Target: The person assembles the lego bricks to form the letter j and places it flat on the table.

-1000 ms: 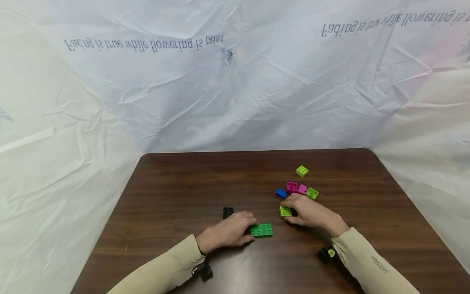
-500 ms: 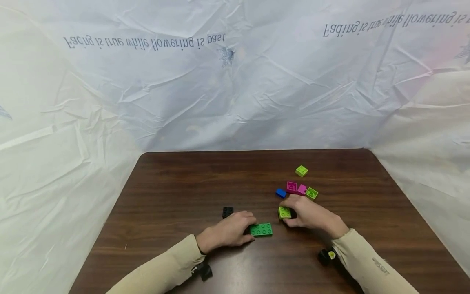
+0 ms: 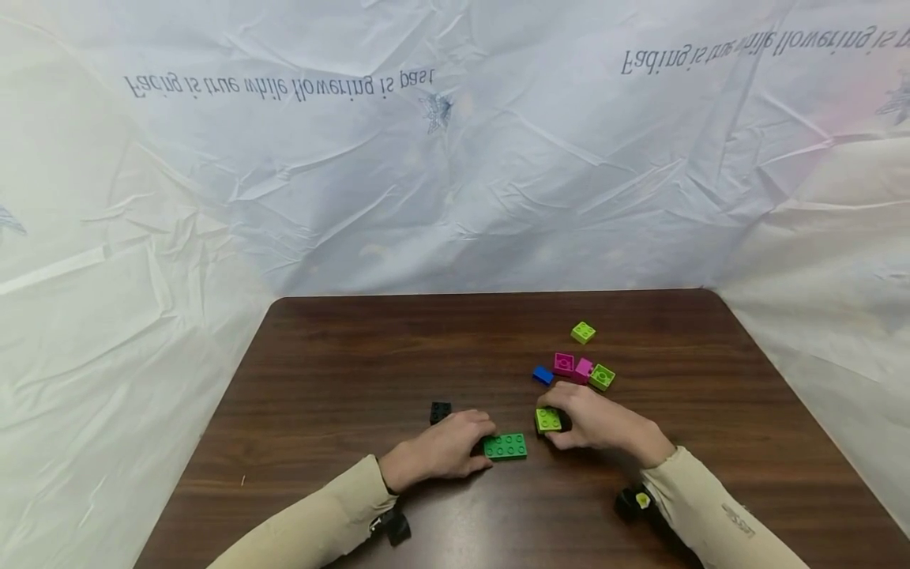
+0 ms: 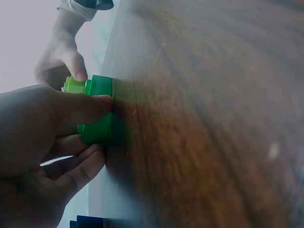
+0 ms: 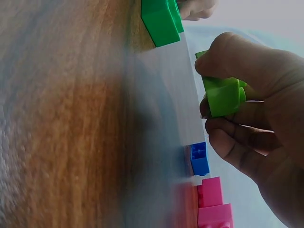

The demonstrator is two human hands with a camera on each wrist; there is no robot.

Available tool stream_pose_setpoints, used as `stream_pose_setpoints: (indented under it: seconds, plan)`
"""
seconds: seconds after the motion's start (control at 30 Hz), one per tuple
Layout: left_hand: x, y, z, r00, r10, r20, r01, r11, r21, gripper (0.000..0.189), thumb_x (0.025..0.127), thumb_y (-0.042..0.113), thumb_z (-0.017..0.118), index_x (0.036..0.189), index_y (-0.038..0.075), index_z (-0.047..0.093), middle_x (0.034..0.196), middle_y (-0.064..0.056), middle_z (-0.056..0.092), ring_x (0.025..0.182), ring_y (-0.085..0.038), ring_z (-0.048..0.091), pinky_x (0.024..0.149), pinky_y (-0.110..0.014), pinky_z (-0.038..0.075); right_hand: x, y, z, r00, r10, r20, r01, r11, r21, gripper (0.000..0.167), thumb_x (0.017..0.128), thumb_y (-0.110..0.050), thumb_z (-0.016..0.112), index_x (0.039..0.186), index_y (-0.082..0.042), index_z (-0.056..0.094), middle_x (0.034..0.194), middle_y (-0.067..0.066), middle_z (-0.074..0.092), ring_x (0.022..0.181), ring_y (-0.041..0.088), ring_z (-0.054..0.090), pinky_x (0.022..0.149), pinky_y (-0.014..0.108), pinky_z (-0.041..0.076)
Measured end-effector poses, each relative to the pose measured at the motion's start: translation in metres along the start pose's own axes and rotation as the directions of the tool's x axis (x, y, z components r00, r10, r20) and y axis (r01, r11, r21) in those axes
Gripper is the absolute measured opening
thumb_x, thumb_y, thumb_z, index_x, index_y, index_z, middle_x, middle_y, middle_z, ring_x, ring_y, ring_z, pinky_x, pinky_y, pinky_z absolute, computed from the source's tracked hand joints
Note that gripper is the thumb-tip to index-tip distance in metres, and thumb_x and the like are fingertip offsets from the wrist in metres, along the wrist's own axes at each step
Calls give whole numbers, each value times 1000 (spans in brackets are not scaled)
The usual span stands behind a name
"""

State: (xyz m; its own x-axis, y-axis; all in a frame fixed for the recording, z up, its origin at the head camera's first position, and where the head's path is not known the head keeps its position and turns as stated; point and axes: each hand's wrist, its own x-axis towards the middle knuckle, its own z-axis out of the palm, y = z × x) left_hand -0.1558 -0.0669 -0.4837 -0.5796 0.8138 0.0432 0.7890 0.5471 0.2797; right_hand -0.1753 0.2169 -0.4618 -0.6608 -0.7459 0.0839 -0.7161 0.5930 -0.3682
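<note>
Pinching a lime brick [image 5: 222,97], the right hand [image 3: 599,416] hovers — seemingly above the table [image 3: 355,356].

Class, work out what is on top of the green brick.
Studs show on top of the green brick, with nothing stacked there. The left hand covers part of its left end, so that bit cannot be seen.

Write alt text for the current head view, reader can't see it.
A person's right hand pinches a lime brick and the left hand grips a longer green brick at a brown table. A black brick lies just beyond the left hand; beyond the right lie a blue brick, two pink bricks and two more lime bricks.
</note>
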Motion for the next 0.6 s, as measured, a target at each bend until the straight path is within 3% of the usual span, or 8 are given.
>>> stream_pose_setpoints:
  seconds: [0.6]
  plan:
    - [-1, 0, 1, 999, 16, -30, -15, 1000, 17, 30, 87, 34, 74, 109, 16, 65, 99, 6, 61, 85, -3, 55, 75, -19, 48, 1, -7, 1, 998, -57, 16, 56, 998, 8, 38, 85, -27, 73, 116, -7, 66, 108, -3, 62, 100, 9, 57, 82, 29, 53]
